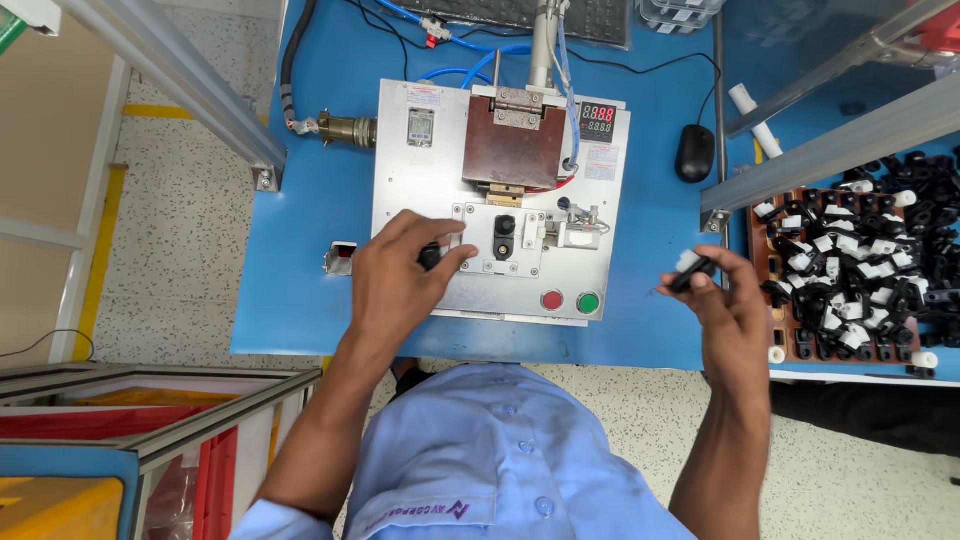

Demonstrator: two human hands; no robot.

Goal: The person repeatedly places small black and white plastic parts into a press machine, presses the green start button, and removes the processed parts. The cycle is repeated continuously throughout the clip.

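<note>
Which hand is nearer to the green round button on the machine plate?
The right hand. It is beside the green button, off the plate's right edge, holding a small black and white part. The left hand is farther, beyond the red button.

A blue worktable (300, 300) fills the middle of the view, its top lit evenly and bright. Beneath it lies a pale speckled floor (170, 270), visible at nine o'clock and again at five o'clock, with a yellow floor stripe (100, 250) running along the left side. Grey aluminium frame bars (180, 70) cross the view at eleven o'clock and at two o'clock — parts of the bench structure. At seven o'clock stands a metal rack (160, 420) holding red and yellow crates (60, 500). A beige panel (50, 110) sits at ten o'clock.
</note>
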